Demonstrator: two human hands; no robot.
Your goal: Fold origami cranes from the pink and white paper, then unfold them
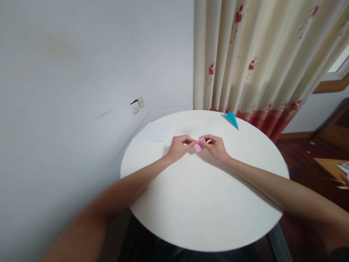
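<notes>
a small piece of pink paper (199, 147) is held over the far half of a round white table (201, 203). the person's left hand (177, 148) pinches its left edge, thumb against fingers, and the right hand (218, 148) grips its right side the same way. beyond, to the right, lies a folded blue paper (231, 119) (pointed at one end); white paper (154, 132) lies to the left, near the wall (68, 91).

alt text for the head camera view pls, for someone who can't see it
Left hand and right hand pinch a small pink paper above a round white table. Beyond lie white paper, left, and a folded blue paper, right.
</notes>
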